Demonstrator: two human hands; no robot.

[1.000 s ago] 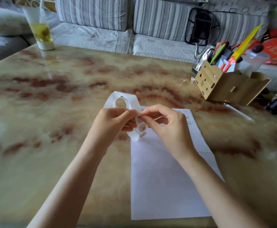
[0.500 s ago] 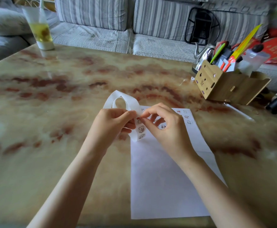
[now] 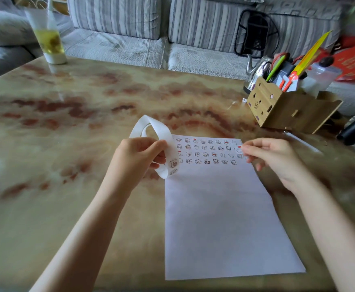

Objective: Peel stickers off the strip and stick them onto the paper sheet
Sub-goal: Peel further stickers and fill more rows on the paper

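Head view. The left hand [image 3: 138, 159] grasps the sticker strip [image 3: 164, 134], thumb and curled fingers closed on the band. Beyond the knuckles the strip rises in a white loop. Its free end hangs down on the hand's right side and carries two printed stickers still on the backing.

The right hand [image 3: 277, 161] is well apart from the left, with its fingers lightly curled. A single sticker [image 3: 239, 149], small and white with a red mark, is pinched at the tips of its forefinger and thumb. The fingertips are motion-blurred, so the exact grip is not sharp. This sticker is at the right edge of the paper sheet [image 3: 225, 218]; whether it touches the paper cannot be told.

The sheet lies flat on the marbled table [image 3: 67, 148], between the two hands and extending toward the person between the forearms. Four rows of applied stickers [image 3: 206, 151] fill its far end, spanning the gap from the left hand's fingers to the right hand's fingertips. The part of the sheet nearer the person than the hands is blank.

Beyond the right hand stands a wooden organiser [image 3: 288, 110] holding pens and a yellow ruler-like piece. Far beyond the left hand, at the table's edge, stands a cup [image 3: 50, 41] with yellow drink. A striped sofa [image 3: 117, 17] runs behind the table.
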